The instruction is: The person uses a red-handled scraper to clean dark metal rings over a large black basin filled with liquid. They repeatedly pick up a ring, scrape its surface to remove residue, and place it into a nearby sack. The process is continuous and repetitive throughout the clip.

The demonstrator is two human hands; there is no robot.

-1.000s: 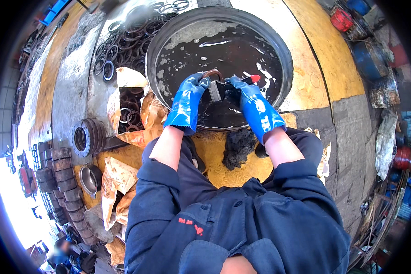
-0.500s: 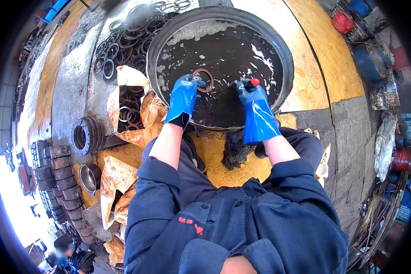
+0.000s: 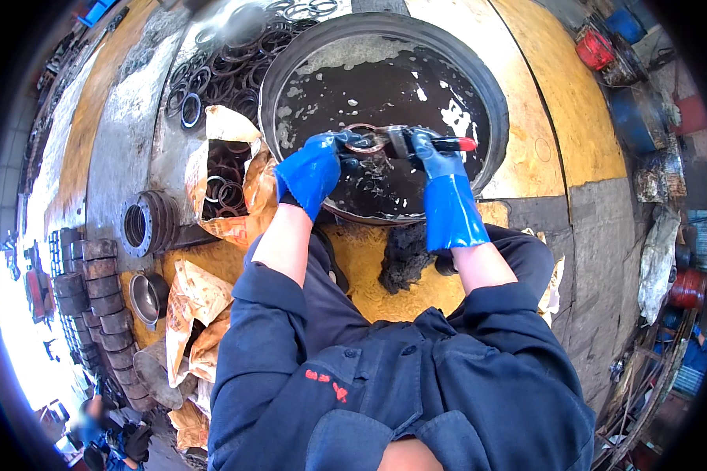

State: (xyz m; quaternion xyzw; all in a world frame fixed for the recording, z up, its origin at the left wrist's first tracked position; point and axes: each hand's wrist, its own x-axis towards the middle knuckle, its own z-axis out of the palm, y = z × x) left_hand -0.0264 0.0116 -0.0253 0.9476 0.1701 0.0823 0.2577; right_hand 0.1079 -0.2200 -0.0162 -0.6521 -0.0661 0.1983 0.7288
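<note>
My left hand (image 3: 314, 165), in a blue rubber glove, is closed on a brown ring (image 3: 361, 125) at its left side. My right hand (image 3: 440, 166), gloved the same way, grips a flat brush (image 3: 454, 144) with a black, red-ended handle. The brush head reaches left to the ring and seems to touch it; the fingers partly cover both. Both hands are over a wide round tub (image 3: 498, 110) holding dark liquid (image 3: 369, 86) with patches of pale foam.
Left of the tub lie many dark rings (image 3: 228, 67) and an open paper sack (image 3: 232, 125) of rings. Flanged rings (image 3: 143, 224), stacked cylinders (image 3: 106, 286) and a metal bowl (image 3: 148, 298) stand farther left. Another person (image 3: 114, 439) is at lower left. Drums (image 3: 636, 118) line the right.
The brush has swung from pointing away to lying sideways, its head now at the ring. Both hands have turned inward, and the ring has tilted flatter.
</note>
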